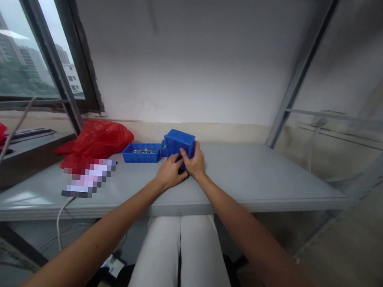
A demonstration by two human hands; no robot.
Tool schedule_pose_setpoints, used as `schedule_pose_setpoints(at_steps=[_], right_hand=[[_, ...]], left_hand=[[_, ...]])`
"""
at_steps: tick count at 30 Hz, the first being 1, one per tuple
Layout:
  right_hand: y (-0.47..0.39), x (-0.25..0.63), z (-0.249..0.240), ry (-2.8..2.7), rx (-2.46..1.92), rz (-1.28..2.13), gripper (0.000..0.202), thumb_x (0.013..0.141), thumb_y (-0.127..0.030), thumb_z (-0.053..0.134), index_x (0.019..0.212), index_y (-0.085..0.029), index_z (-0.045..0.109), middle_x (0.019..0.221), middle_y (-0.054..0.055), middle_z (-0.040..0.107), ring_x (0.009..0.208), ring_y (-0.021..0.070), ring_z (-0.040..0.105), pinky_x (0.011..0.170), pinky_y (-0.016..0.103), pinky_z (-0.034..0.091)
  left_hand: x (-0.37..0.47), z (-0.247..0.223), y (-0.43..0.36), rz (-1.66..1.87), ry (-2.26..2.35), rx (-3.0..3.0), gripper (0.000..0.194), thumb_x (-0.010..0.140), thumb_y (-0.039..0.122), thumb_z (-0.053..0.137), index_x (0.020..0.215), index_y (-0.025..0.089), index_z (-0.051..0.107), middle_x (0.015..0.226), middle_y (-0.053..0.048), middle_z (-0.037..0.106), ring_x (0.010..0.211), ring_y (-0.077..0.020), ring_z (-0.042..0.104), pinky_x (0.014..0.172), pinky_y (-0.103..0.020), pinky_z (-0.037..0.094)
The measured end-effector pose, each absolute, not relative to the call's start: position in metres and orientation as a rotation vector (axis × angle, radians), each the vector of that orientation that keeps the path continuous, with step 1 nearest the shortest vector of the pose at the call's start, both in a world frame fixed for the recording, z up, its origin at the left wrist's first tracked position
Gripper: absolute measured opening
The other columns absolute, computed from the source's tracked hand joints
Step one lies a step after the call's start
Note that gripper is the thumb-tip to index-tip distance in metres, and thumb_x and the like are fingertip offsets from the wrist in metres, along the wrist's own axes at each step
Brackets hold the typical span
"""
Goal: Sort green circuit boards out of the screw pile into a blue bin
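Note:
My right hand [196, 160] is wrapped round the right side of a blue plastic bin [179, 141], which is tipped up on the grey table. My left hand [170, 172] lies low in front of that bin, fingers bent near its lower edge. Something dark shows under the left fingers, too small to make out. To the left sits a second blue bin [140, 157] with small metal parts [144, 151] inside. Between the two bins a further blue container [163, 148] is partly hidden.
A red plastic bag [102, 138] lies on the table [242, 174] at the left, with a blurred flat object [91, 177] in front of it. Metal frame posts [290, 94] rise at both sides. A white cable [58, 223] hangs below the table's front edge.

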State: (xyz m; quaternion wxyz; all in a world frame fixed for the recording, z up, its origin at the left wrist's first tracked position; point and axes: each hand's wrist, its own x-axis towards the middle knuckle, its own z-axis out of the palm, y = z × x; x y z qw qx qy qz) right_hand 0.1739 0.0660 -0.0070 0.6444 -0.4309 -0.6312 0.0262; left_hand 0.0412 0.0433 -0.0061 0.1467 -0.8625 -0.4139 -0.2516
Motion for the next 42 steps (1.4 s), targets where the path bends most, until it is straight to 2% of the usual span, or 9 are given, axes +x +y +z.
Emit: schedule_pose_setpoints(at_steps=[6,11,18,24,28,31,34,37,42], right_hand=[[0.068,0.175,-0.006,-1.373,-0.96,0.065,0.045,0.083,-0.059,0.056,0.108,-0.021,0.05,0.085,0.008,0.068,0.074,0.0248,0.065,0.067,0.037,0.052],[0.068,0.175,-0.006,-1.34,-0.939,0.073,0.049,0.082,-0.06,0.058,0.11,-0.021,0.049,0.082,0.007,0.067,0.068,0.0232,0.063,0.063,0.036,0.052],[0.063,0.175,-0.003,-1.356,-0.959,0.063,0.051,0.081,-0.059,0.06,0.113,-0.022,0.047,0.089,0.008,0.068,0.073,0.0232,0.064,0.069,0.036,0.052],[0.067,0.184,0.007,-1.205,-0.999,0.034,0.051,0.085,-0.06,0.052,0.116,-0.021,0.044,0.094,0.011,0.068,0.082,0.0253,0.066,0.073,0.036,0.052],[0.078,0.213,0.016,-0.907,-1.191,-0.065,0.054,0.093,-0.057,0.036,0.127,-0.015,0.037,0.112,0.019,0.064,0.101,0.0288,0.065,0.082,0.039,0.049],[0.088,0.235,0.015,-0.665,-1.427,0.059,0.06,0.096,-0.052,0.028,0.136,-0.008,0.03,0.122,0.025,0.059,0.111,0.0306,0.061,0.085,0.039,0.048],[0.095,0.244,0.008,-0.549,-1.628,0.305,0.071,0.093,-0.047,0.04,0.142,0.0,0.022,0.122,0.031,0.058,0.109,0.0348,0.061,0.083,0.042,0.047],[0.097,0.242,0.003,-0.583,-1.717,0.342,0.083,0.089,-0.042,0.049,0.146,0.006,0.014,0.13,0.035,0.05,0.119,0.038,0.054,0.09,0.045,0.044],[0.094,0.238,0.006,-0.549,-1.814,0.333,0.096,0.082,-0.043,0.059,0.151,0.001,0.006,0.143,0.034,0.036,0.133,0.0412,0.037,0.1,0.052,0.034]], left_hand=[[0.041,-0.001,0.037,-0.781,-1.167,-2.471,0.029,0.083,0.038,0.059,0.101,0.016,0.064,0.107,-0.013,0.061,0.103,-0.0314,0.053,0.084,-0.044,0.045],[0.035,0.001,0.039,-1.135,-1.12,-2.464,0.015,0.086,0.025,0.049,0.094,0.017,0.059,0.098,-0.009,0.061,0.096,-0.0251,0.054,0.088,-0.039,0.044],[0.024,0.0,0.046,-1.565,-1.188,-2.396,0.021,0.084,0.015,0.034,0.086,0.018,0.055,0.087,-0.006,0.061,0.087,-0.0208,0.056,0.083,-0.035,0.047],[0.03,0.003,0.044,-1.252,-1.3,-2.521,0.019,0.084,0.02,0.039,0.084,0.019,0.059,0.089,-0.006,0.063,0.092,-0.0226,0.057,0.087,-0.037,0.047],[0.036,0.003,0.041,-0.941,-1.157,-2.622,0.025,0.081,0.026,0.052,0.102,0.018,0.064,0.11,-0.008,0.065,0.105,-0.0258,0.056,0.095,-0.039,0.045],[0.038,0.002,0.041,-0.815,-1.161,-2.674,0.03,0.083,0.032,0.054,0.108,0.019,0.065,0.114,-0.009,0.066,0.105,-0.0258,0.059,0.094,-0.038,0.046],[0.039,0.002,0.04,-0.712,-1.256,-2.723,0.029,0.087,0.037,0.049,0.099,0.02,0.07,0.106,-0.008,0.07,0.095,-0.0245,0.065,0.084,-0.035,0.05],[0.038,0.002,0.039,-0.693,-1.288,-2.722,0.031,0.089,0.039,0.048,0.097,0.022,0.072,0.104,-0.006,0.072,0.093,-0.0246,0.066,0.079,-0.034,0.05],[0.036,0.001,0.039,-0.744,-1.299,-2.698,0.03,0.09,0.039,0.047,0.096,0.023,0.071,0.102,-0.006,0.073,0.092,-0.0245,0.067,0.078,-0.033,0.05]])
